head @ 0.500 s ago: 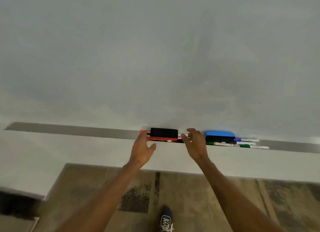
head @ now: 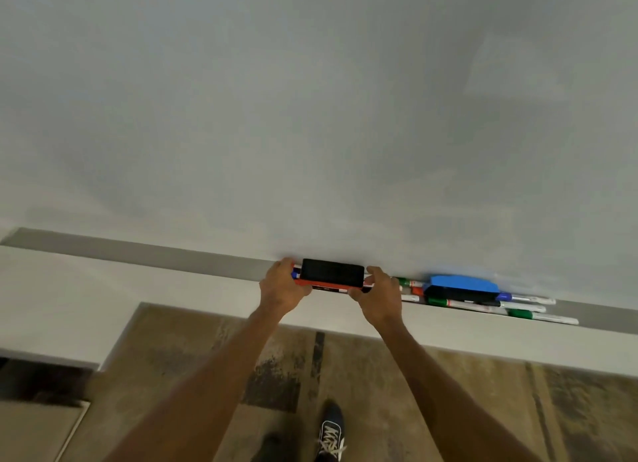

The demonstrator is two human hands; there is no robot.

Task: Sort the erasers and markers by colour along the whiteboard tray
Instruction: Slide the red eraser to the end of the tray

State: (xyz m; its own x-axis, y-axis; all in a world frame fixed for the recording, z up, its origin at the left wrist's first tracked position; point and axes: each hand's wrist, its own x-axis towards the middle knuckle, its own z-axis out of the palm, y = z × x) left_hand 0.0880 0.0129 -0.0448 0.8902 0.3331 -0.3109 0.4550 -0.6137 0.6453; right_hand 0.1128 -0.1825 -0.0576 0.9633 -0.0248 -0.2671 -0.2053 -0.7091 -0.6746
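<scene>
A red eraser (head: 332,274) with a black felt face lies on the grey whiteboard tray (head: 138,252), on top of some markers. My left hand (head: 281,283) grips its left end and my right hand (head: 378,294) grips its right end. To the right, a blue eraser (head: 462,285) rests on a bunch of markers: green-capped markers (head: 438,302), a blue-capped one (head: 504,296) and a red one (head: 417,291). A blue marker tip (head: 294,274) shows under my left fingers.
The whiteboard (head: 310,116) fills the upper view. A pale wall strip (head: 103,306) runs below the tray. Patterned brown carpet (head: 448,392) and my dark shoe (head: 332,430) are underneath. The tray stretches bare to the left.
Both hands have closed in on the red eraser's ends; before, they hovered open just beside it. The camera has come closer to the tray.
</scene>
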